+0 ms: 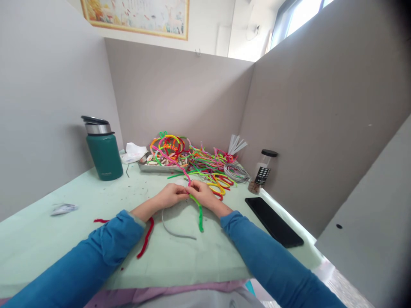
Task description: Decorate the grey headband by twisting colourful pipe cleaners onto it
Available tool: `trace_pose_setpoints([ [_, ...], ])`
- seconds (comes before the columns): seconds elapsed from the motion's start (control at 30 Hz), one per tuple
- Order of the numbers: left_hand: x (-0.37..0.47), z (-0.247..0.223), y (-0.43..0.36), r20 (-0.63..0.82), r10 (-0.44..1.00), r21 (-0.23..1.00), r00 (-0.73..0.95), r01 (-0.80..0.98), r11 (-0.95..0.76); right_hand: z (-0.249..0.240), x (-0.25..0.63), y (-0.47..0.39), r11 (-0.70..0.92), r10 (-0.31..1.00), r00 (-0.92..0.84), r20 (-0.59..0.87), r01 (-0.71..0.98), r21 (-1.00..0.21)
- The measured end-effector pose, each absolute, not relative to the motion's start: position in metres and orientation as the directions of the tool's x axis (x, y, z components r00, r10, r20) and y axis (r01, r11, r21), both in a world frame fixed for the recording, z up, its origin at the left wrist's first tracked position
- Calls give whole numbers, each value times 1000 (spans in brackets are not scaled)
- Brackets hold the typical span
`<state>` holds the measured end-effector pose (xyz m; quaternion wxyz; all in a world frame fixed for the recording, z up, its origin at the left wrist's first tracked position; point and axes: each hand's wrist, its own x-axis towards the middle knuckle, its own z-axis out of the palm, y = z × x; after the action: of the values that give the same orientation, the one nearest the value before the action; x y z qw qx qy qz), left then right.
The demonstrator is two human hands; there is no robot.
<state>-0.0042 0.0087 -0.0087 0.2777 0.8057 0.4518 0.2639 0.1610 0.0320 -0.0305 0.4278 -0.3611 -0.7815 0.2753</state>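
Observation:
My left hand [171, 196] and my right hand [202, 194] meet over the middle of the table, fingers pinched together on a fuzzy pipe-cleaner strand. Its pink part [180, 167] rises from the fingertips toward the upper left. The green part [201, 216] hangs below my right hand toward the cloth. Under the hands a thin grey wire [175, 234] curves over the table. A red fuzzy stem [147, 239] lies beside my left forearm, and another red piece shows to the left of that forearm. My fingers hide the spot where pink and green come together.
A metal tray [160, 169] with small pieces stands at the back, beside a heap of coloured pipe cleaners [208, 160] and a grey wire coil [236, 173]. A green bottle [105, 156] is at left; a clear jar [260, 173] and black phone [274, 222] are at right.

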Motion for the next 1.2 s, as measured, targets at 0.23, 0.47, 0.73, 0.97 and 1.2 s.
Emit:
trace_pose_setpoints([
  [0.23, -4, -8, 8, 170, 879, 683, 446, 589, -431, -31, 161, 33, 594, 796, -367, 481, 323, -737],
  [0.47, -4, -8, 7, 182, 871, 691, 457, 571, -444, -31, 161, 32, 591, 799, -364, 478, 335, -734],
  [0.73, -5, -11, 10, 190, 868, 686, 459, 571, -452, -32, 161, 34, 595, 798, -365, 479, 354, -722],
  [0.97, -4, -12, 10, 176, 869, 680, 462, 581, -447, -31, 160, 32, 587, 803, -371, 466, 363, -724],
  [1.2, -6, -15, 14, 190, 858, 666, 477, 580, -469, -33, 161, 34, 602, 792, -394, 467, 375, -705],
])
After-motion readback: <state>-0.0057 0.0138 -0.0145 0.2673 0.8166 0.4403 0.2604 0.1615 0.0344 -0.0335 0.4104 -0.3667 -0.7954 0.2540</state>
